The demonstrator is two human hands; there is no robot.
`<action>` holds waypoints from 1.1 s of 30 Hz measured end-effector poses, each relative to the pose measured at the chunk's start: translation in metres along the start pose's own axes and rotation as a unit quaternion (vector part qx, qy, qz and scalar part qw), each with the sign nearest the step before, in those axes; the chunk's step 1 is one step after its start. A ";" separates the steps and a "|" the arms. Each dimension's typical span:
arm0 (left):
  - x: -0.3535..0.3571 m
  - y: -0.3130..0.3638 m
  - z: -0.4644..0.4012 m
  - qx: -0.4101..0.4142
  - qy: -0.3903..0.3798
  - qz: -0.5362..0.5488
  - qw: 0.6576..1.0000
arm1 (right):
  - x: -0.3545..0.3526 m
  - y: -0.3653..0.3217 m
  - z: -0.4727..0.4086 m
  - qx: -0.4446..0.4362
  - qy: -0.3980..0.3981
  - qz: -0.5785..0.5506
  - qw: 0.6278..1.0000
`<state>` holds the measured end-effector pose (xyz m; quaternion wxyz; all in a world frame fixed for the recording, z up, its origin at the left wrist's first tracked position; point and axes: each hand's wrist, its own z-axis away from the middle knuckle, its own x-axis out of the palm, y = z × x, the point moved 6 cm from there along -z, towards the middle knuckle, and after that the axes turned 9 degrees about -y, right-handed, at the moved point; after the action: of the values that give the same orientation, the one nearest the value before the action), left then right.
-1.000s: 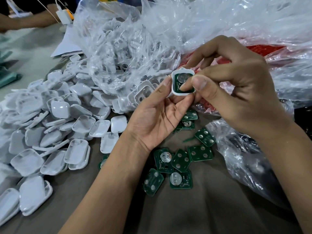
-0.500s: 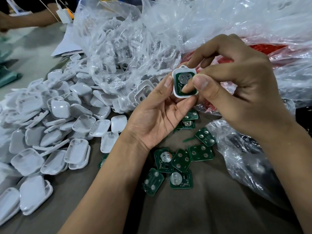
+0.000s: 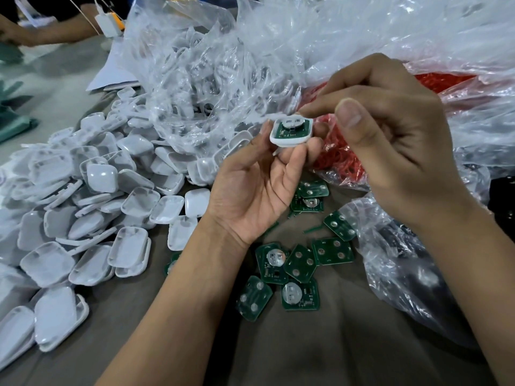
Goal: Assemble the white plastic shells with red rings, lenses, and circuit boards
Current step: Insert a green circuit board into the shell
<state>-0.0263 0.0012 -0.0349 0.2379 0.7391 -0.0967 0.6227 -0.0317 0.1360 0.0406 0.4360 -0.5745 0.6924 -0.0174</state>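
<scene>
Shell: a white plastic shell (image 3: pixel 289 131) sits raised above the table, open side up, pinched at its rim by the fingertips of the left hand (image 3: pixel 255 196).
Board in shell: a green circuit board (image 3: pixel 292 126) with a round silver battery clip lies seated inside the shell.
Left hand: palm up beneath the shell, fingers curled up to grasp its near and left edges.
Right hand: the right hand (image 3: pixel 390 140) hovers just right of the shell, fingers curled inward; its forefinger tip reaches the shell's far right corner, but whether it pinches anything cannot be told.
Loose boards: green circuit boards (image 3: pixel 292 270) lie scattered on the brown table (image 3: pixel 306 344) below the shell, some clip-up, some showing silver pads.
Shell pile: empty white shells (image 3: pixel 92 218) are heaped left of the held shell.
Bags: a clear plastic bag (image 3: pixel 211 79) with more shells lies behind the shell; red rings (image 3: pixel 342 160) in plastic lie just right of it.
Far left: another person's forearm (image 3: pixel 53 30) rests on the table's far edge.
</scene>
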 end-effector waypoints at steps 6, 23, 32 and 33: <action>0.001 -0.001 0.000 -0.004 0.000 -0.012 1.000 | 0.004 0.000 0.000 0.011 -0.031 0.012 0.999; 0.004 -0.001 -0.001 0.007 0.002 -0.054 0.998 | 0.000 0.000 -0.002 0.011 0.000 -0.016 1.000; 0.019 0.052 0.015 0.151 -0.031 -0.019 0.988 | 0.009 0.019 0.001 0.150 -0.018 0.028 0.988; 0.021 0.059 0.019 0.161 -0.037 -0.014 0.986 | 0.018 0.018 -0.001 0.159 -0.060 0.040 0.985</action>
<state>-0.0309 -0.0557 -0.0034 0.1202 0.7914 0.0065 0.5993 -0.0457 0.1273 0.0216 0.5630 -0.4696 0.6759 -0.0753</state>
